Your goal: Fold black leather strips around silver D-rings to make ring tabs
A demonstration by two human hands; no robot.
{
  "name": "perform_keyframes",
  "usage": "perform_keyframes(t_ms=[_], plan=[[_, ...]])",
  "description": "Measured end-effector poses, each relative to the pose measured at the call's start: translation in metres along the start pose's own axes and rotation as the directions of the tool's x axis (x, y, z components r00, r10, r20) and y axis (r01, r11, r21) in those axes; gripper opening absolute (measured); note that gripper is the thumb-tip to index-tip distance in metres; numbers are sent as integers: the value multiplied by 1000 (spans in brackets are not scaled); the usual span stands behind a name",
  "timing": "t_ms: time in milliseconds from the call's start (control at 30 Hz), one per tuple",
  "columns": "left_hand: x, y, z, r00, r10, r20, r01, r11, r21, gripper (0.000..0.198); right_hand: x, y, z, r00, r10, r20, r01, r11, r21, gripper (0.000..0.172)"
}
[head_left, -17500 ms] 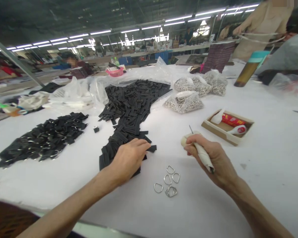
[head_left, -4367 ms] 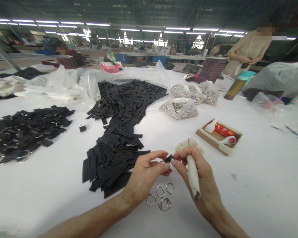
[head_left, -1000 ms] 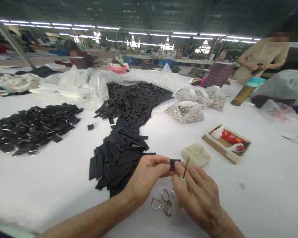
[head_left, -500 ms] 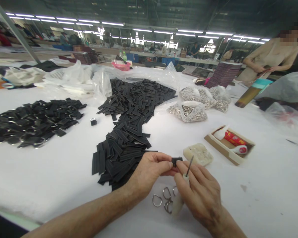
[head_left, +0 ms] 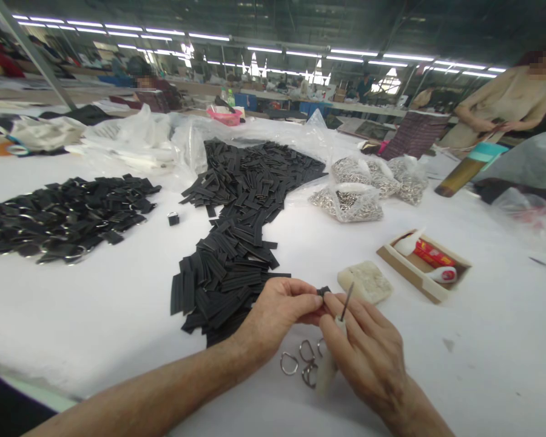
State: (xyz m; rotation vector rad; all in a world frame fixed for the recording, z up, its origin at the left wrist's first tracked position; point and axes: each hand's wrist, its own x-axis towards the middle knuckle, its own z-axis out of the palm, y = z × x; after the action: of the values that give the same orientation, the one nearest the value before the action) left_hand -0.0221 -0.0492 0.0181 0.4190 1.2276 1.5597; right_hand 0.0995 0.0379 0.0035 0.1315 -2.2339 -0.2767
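My left hand (head_left: pixel 282 309) pinches a short black strip (head_left: pixel 323 291) between thumb and fingers; the strip looks folded, and the fingers cover much of it. From the other side, the fingertips of my right hand (head_left: pixel 368 346) press against the same strip. An awl (head_left: pixel 330 358) with a pale handle is tucked in my right hand, its thin metal point sticking up past the index finger. Several loose metal D-rings (head_left: pixel 289 363) lie on the table just below my hands. Whether a ring sits inside the held strip is hidden.
Black strips (head_left: pixel 227 255) are heaped left of my hands. Further left is a pile of strips with rings (head_left: pixel 59 218); one finished piece (head_left: pixel 173 218) lies apart. To the right are a whitish block (head_left: pixel 364 281), a box with glue bottles (head_left: pixel 418 276) and bagged rings (head_left: pixel 348 203).
Less of the black strip shows between my fingertips, and it looks bent over more. Both hands stay nearly in place; the whole view has shifted slightly.
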Motion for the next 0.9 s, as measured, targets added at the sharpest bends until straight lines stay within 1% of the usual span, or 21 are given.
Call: perform_keyframes(t_ms=[200,333,433,533,700,900], plan=[[2,-2,-1,999,-35,-33,34,999,-23,8,-4,-2,2,1000,-1,28,1,1000,-5,16],[5,-5,-1,997,-63,-35,61,997,-38,5,-1,-6,4,1000,-2,25,1,1000,20,17],[6,-6,-2,996,-79,-46,76,995,-58,6,2,-4,3,996,79,27,-81,993,87,19],[8,-5,-4,996,-82,-47,79,995,-64,9,0,2,2,987,158,33,-161,973,163,16],[8,-2,-5,994,-90,-61,86,994,-64,11,-6,11,1,986,151,76,-161,973,166,13],[5,-2,-2,992,-110,-64,106,993,-58,9,-3,9,1,992,105,67,-115,980,162,16]])
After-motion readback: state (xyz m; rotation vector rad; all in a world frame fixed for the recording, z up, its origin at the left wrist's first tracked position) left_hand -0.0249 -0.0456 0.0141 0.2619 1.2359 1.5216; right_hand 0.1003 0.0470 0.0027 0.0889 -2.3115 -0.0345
